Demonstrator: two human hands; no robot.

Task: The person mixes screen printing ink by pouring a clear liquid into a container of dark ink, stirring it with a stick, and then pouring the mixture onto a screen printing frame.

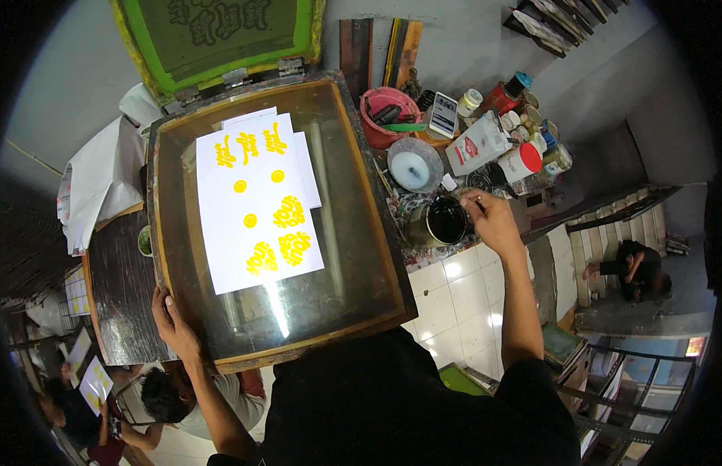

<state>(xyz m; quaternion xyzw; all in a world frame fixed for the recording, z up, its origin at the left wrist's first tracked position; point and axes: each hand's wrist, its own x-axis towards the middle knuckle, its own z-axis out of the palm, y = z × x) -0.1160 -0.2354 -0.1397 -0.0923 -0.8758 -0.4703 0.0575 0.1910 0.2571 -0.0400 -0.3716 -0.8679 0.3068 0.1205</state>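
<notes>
A white sheet with bright yellow lettering and round marks (244, 167) lies on the glass-topped wooden printing table (349, 256). Another white sheet shows from under its right side. My left hand (176, 326) rests at the table's left edge near the front corner, fingers stretched along the wooden frame. To the right, a round pot of glossy black liquid (446, 221) stands on a stained side surface. My right hand (489, 217) is at the pot's right rim, thumb and fingers pinched together. What they pinch is too small to tell.
A green-framed screen (221, 43) is hinged up at the back. Beside the pot stand a clear bowl of whitish liquid (414, 165), a pink bucket (388, 116), a phone (443, 113), a white jerrycan (477, 146) and several jars. People (163, 396) sit at lower left; another person (633, 268) is far right.
</notes>
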